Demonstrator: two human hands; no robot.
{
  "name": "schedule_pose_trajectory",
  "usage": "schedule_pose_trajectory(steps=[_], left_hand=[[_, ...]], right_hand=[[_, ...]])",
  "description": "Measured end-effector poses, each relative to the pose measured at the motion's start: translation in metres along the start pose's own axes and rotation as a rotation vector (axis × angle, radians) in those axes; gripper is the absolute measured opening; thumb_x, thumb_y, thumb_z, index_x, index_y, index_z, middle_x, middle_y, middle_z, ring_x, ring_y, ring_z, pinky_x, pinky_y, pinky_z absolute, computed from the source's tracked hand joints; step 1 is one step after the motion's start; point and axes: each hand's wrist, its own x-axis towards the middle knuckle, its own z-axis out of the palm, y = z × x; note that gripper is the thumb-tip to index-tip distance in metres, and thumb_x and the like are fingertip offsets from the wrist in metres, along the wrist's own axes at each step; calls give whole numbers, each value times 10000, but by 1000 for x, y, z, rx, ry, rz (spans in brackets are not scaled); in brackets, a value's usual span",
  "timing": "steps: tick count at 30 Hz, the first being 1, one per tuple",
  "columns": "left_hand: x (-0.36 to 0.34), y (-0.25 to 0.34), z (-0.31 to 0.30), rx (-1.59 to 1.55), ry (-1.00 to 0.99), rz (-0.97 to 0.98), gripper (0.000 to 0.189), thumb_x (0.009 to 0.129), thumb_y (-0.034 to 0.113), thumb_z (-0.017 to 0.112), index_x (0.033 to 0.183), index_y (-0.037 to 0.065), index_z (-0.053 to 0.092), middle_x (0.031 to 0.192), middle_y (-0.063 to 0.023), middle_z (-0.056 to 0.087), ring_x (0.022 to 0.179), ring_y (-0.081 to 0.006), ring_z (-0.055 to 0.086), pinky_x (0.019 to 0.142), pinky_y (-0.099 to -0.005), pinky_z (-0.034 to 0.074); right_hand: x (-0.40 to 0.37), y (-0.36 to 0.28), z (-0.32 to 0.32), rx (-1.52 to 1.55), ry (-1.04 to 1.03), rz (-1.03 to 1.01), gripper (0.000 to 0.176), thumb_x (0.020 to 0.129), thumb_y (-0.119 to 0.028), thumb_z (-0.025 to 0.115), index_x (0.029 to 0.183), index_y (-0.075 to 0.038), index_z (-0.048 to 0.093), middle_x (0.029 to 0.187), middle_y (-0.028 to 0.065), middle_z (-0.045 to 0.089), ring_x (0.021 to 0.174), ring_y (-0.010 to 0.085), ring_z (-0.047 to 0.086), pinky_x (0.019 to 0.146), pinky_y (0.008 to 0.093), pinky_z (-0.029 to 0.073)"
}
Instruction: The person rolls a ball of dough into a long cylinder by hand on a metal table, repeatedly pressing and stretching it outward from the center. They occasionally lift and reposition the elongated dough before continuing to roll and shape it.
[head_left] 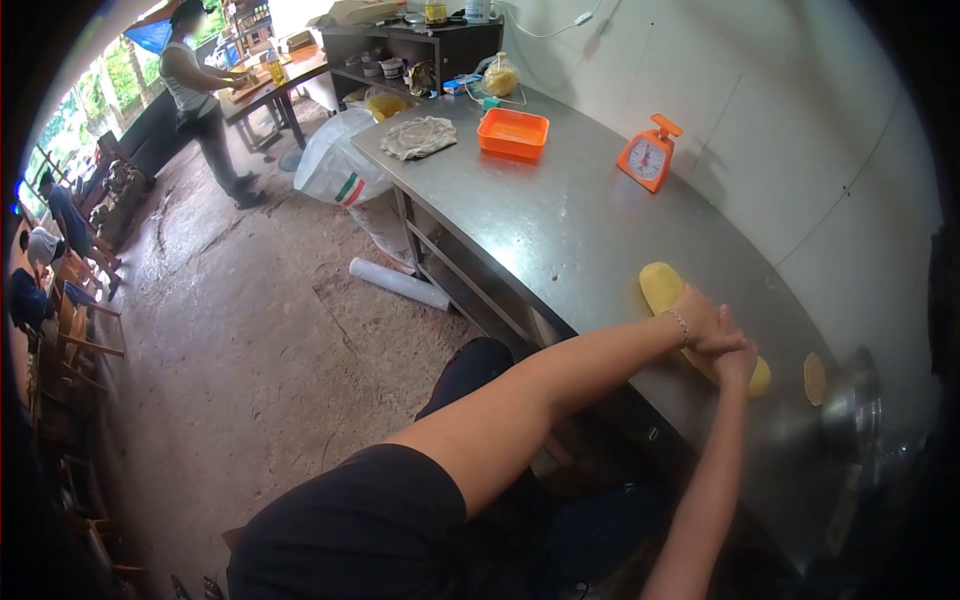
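A long yellow roll of dough [661,285] lies on the steel counter [540,220]. My left hand [708,325], with a thin bracelet at the wrist, presses down on the middle of the roll. Over it lies my right hand [736,364], pressing on the near part of the dough, so both hands are stacked on the roll. Only the far end and a small near tip of the dough show. A small flat disc of dough [815,379] lies just beyond the hands on the counter.
An orange kitchen scale [648,155], an orange tray [513,133] and a folded cloth [418,137] stand farther along the counter. A metal pot [852,405] sits at the near right. A white sack [345,175] and a roll [398,283] lie on the floor. A person [200,95] works at a far table.
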Motion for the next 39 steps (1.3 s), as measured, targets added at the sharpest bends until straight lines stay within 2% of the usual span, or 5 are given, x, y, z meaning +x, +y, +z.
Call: schedule_pose_trajectory(steps=[7,13,20,29,39], left_hand=[[-39,3,13,57,175,88,1179,953,982,252,1501,40,702,1536,-324,639,1456,-574,543,1293,-763,171],[-63,4,37,-27,404,177,1244,935,988,313,1593,-34,579,1597,-343,570,1506,-602,468,1330,-730,136],[-101,10,50,-79,544,251,1244,942,965,363,1650,-49,491,1661,-338,500,1595,-592,348,1359,-698,69],[-149,21,50,-63,514,292,1240,957,951,364,1708,-35,398,1787,-312,311,1691,-549,133,1368,-685,-4],[-192,27,44,9,403,324,1181,1011,872,419,1723,-67,339,1836,-263,234,1729,-443,107,1385,-633,4]], right_hand=[[-28,-10,1,-144,4,-1,725,1188,-622,276,1454,-111,716,1480,156,723,1371,354,656,1256,547,348],[-60,-9,14,-137,245,-76,721,1180,-602,379,1512,-28,661,1501,198,703,1431,372,616,1299,574,303],[-98,-16,21,-147,367,-142,757,1181,-612,362,1603,-13,553,1616,198,607,1558,391,497,1345,580,236],[-144,-28,29,-151,455,-158,876,1151,-699,339,1723,-38,388,1769,194,422,1673,382,340,1365,611,180],[-175,-58,14,-11,423,-274,915,1149,-700,280,1719,12,364,1811,259,309,1699,483,220,1352,684,134]])
